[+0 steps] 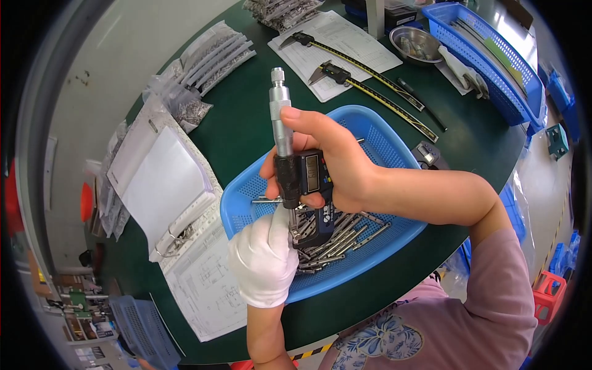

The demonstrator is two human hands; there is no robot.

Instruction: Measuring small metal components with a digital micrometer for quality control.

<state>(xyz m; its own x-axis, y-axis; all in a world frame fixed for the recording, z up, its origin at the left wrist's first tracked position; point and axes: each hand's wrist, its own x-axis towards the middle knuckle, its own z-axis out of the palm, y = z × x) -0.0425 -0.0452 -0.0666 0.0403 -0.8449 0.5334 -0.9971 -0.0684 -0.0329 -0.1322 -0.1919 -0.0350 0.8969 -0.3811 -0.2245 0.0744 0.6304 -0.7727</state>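
My right hand (339, 154), bare, is wrapped round a digital micrometer (287, 179), its thumb on the silver thimble near the top. The micrometer stands nearly upright over a blue perforated basket (382, 132), its small display facing up. In a white glove, my left hand (264, 262) is closed beside the micrometer's jaws at the basket's near left. Whatever its fingers pinch there is mostly hidden by the glove and the jaws. Several slim metal pins (345, 240) lie loosely heaped in the basket under both hands.
An open ring binder (163, 179) and a drawing sheet (206, 287) lie at left. Behind are bagged parts (216, 58) and two digital calipers (336, 73), partly on papers. At far right are a metal bowl (414, 44), a glove (462, 71) and another blue basket (493, 80).
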